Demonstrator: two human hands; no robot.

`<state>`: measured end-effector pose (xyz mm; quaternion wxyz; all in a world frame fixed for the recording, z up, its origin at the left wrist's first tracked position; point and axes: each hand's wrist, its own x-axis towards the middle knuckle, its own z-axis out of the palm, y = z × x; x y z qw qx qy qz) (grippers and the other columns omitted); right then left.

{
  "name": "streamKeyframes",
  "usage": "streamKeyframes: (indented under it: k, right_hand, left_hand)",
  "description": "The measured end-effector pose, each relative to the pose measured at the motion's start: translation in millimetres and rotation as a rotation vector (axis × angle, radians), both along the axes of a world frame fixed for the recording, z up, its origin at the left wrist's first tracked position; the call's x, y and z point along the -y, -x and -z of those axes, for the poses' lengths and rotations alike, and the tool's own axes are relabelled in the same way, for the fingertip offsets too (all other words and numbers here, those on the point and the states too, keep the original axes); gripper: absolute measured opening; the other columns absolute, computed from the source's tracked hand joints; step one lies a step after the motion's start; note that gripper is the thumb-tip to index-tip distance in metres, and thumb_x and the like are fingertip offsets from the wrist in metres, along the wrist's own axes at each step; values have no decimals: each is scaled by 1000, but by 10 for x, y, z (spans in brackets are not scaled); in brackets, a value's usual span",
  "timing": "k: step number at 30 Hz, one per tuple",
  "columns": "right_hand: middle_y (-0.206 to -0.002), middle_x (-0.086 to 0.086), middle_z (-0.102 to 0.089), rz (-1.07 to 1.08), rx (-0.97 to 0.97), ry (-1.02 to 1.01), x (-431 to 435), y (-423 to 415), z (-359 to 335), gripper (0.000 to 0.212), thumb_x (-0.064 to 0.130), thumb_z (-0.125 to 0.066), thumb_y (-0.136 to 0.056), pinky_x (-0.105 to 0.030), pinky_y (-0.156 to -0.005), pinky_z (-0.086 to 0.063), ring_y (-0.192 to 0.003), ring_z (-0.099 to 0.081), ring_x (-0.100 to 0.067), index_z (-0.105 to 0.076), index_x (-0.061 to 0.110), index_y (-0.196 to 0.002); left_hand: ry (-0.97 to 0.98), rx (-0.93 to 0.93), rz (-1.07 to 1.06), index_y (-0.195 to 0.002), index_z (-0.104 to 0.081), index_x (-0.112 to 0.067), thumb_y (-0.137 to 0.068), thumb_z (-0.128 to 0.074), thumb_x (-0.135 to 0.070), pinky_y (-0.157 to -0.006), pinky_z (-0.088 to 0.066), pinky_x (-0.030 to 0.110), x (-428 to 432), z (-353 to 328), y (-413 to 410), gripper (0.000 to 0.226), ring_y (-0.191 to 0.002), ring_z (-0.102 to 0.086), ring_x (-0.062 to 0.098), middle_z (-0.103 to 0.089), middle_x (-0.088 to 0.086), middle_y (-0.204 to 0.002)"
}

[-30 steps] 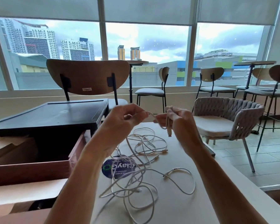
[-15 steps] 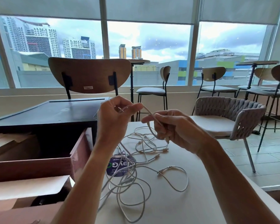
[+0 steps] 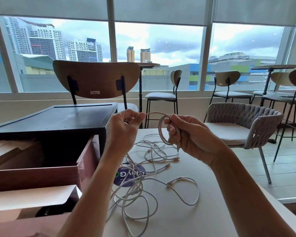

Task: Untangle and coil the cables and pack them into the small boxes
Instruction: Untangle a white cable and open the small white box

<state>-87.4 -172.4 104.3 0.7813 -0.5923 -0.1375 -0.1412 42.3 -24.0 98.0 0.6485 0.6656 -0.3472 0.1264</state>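
step in hand, by my reading: coiling one cable; the rest is not yet untangled.

your left hand point(image 3: 125, 127) is raised above the tabletop point(image 3: 203, 218), thumb and forefinger pinching the beige cable point(image 3: 161, 134); your right hand point(image 3: 193, 137) is curled round the same cable, gripping a small loop of it, one or two turns, hard to count; the loop stands roughly upright between the two hands; a plug end point(image 3: 178, 148) pokes down below the right fingers.

below the hands the white cables point(image 3: 143, 178) lie in a loose tangle on the tabletop, strands crossing, a few connectors showing; part of the heap covers a round blue sticker point(image 3: 125, 178); whether the beige cable's tail runs into the heap i cannot tell; your left forearm hides it.

left of the tangle: a reddish box point(image 3: 85, 161), open at the top, inside in shadow; a black box point(image 3: 58, 120) behind it; a pale cardboard flap point(image 3: 32, 197) nearer you; which one is meant for packing i cannot say.

next move, as i judge it: feed slack from the left pinch and lay another turn over the right fingers, matched to the first; grip the turns firmly so they do not spring; if the tail drags the heap, stop and free it before winding on; the cable looks braided and a bit stiff, so expect it to want to uncoil.
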Motion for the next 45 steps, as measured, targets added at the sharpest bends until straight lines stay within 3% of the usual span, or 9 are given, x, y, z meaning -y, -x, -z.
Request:
streamKeyframes:
  k: [7,10,14,18,21,28,37,41,45]
  right_hand:
    - [-56,7,-37,-21,26,-53,70,-35,0,37,20,-41,-101,-20,-50,-35,-46,-33,-4,-63,-7,-111]
    - [-56,6,-34,5,6,-48,69,-17,-5,39,20,-38,-102,-22,-51,-27,-46,-30,-5,-62,-9,-111]
    - [-64,0,-44,-5,-48,89,64,38,-18,35,18,-48,-96,-22,-55,-38,-53,-38,-8,-66,-6,-114]
    - [-77,-9,-65,-131,-130,199,-6,61,-20,35,17,-48,-99,-20,-63,-51,-64,-59,-12,-64,-6,-119]
    - [-77,-8,-66,-174,-117,188,-38,66,-23,35,18,-48,-98,-20,-65,-52,-65,-60,-11,-64,-5,-119]
    - [-71,2,-51,-168,99,-34,31,35,-61,38,13,-40,-100,-22,-65,-47,-57,-45,-4,-54,-10,-127]
    - [-94,-8,-70,-77,368,-592,132,15,-135,37,6,-30,-103,-16,-84,-49,-72,-63,-9,-42,-10,-134]
    - [-85,-8,-66,79,398,-642,178,93,-170,37,10,-33,-105,-14,-77,-55,-77,-65,-10,-52,-3,-135]
    - [-105,-7,-73,515,346,-272,31,43,-187,30,5,-37,-103,-20,-72,-49,-83,-64,-11,-62,4,-119]
  left_hand:
    - [-4,-130,56,-77,-74,-17,-87,-73,-35,-65,-39,21,-15,58,-19,21,-58,-46,0,-56,-8,-67]
    - [3,-100,44,-74,-72,-13,-87,-73,-37,-53,-36,15,-1,64,-10,27,-52,-38,4,-49,-6,-57]
    - [48,-83,-33,-70,-68,-16,-88,-72,-36,-46,-29,21,-3,60,-51,28,-37,-32,4,-41,-16,-40]
    - [131,-98,-85,-64,-64,-17,-85,-75,-39,-49,-30,26,-30,53,-61,32,-37,-33,4,-44,-16,-40]
    - [110,-112,-82,-64,-63,-16,-83,-74,-46,-49,-29,26,-40,65,-48,37,-37,-32,5,-42,-15,-39]
    - [-20,-215,92,-85,-70,-5,-92,-68,-26,-50,-26,25,-46,59,-50,23,-50,-28,9,-41,-11,-50]
    - [-200,-393,266,-93,-73,-7,-94,-63,-16,-46,-35,17,-99,86,-31,13,-61,-39,9,-57,0,-77]
    - [-313,-388,173,-91,-71,-10,-96,-61,-13,-52,-44,26,-71,155,-48,11,-59,-42,11,-55,1,-75]
    - [-517,-362,36,-92,-68,-17,-100,-54,-9,-80,-61,44,-33,271,-53,17,-74,-56,18,-56,8,-93]
